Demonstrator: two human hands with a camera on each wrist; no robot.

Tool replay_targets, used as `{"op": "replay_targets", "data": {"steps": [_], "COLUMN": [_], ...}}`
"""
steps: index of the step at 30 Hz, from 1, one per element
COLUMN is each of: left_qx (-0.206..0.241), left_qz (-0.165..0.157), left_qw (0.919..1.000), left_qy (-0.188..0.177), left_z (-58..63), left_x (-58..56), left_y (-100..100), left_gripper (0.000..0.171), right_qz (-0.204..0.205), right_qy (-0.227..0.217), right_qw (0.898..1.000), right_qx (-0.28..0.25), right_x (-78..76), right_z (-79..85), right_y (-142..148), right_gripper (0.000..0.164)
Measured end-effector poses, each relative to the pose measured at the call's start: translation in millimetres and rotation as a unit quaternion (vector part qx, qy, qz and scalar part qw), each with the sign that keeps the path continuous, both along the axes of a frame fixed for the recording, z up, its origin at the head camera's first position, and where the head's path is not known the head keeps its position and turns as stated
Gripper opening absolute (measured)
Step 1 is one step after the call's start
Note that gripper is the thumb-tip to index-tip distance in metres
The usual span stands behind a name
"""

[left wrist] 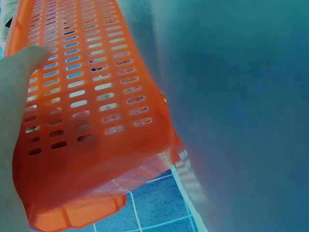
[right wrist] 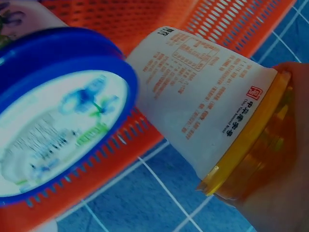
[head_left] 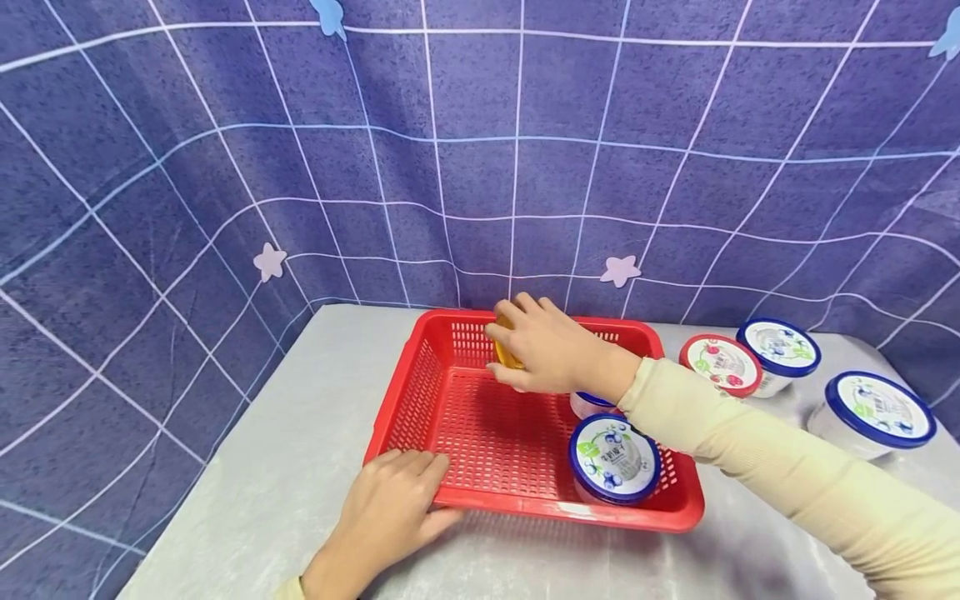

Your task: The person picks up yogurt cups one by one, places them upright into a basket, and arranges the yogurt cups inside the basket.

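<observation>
A red plastic basket (head_left: 525, 503) with slotted walls sits on the table. My left hand (head_left: 390, 504) grips its near left corner, fingers over the rim; in the left wrist view the thumb lies against the slotted wall (left wrist: 96, 159). Over the basket's back part, my right hand (head_left: 551, 350) holds a white cup (right wrist: 203, 92) by its yellow lid (right wrist: 248, 133). From the head only a bit of that yellow lid (head_left: 507, 340) shows. A blue-lidded tub (head_left: 615, 458) stands in the basket's near right corner. Behind it, another blue-lidded tub (head_left: 588, 407) is mostly hidden by my right forearm.
Right of the basket on the pale table (head_left: 285, 433) stand a red-lidded tub (head_left: 720, 364), a blue-lidded tub (head_left: 780, 348) close behind it, and another blue-lidded tub (head_left: 873, 417) farther right. A blue gridded cloth (head_left: 465, 175) hangs behind the table and at its left.
</observation>
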State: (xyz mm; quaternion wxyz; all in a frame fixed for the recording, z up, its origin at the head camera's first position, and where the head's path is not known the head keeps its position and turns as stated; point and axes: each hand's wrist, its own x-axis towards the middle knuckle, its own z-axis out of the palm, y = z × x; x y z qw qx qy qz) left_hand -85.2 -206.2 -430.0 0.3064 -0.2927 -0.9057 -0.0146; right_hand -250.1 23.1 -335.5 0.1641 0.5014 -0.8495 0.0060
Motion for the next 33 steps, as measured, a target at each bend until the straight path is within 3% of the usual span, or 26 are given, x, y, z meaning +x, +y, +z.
{"op": "replay_targets", "data": {"steps": [16,26,33], "left_qx": [0.005,0.006,0.004], "left_qz": [0.004,-0.002,0.002], "left_qw": [1.0000,1.0000,1.0000], "left_qy": [-0.001,-0.001,-0.005], "left_z": [0.2,0.0,0.1], "left_x": [0.1,0.0,-0.7], "left_y": [2.6,2.5,1.7], "left_gripper": [0.051,0.050,0.050], "right_qz": [-0.002,-0.011,-0.015], "right_qy": [-0.030,-0.028,-0.050], "right_qw": [0.997,0.995,0.997], "right_qx": [0.074,0.091,0.059], "right_x": [-2.7,2.4,6.5], "right_z": [-25.6,-20.9,-12.8], "right_y": [4.8,10.8,20.5], "right_gripper": [0.059,0.049,0.054]}}
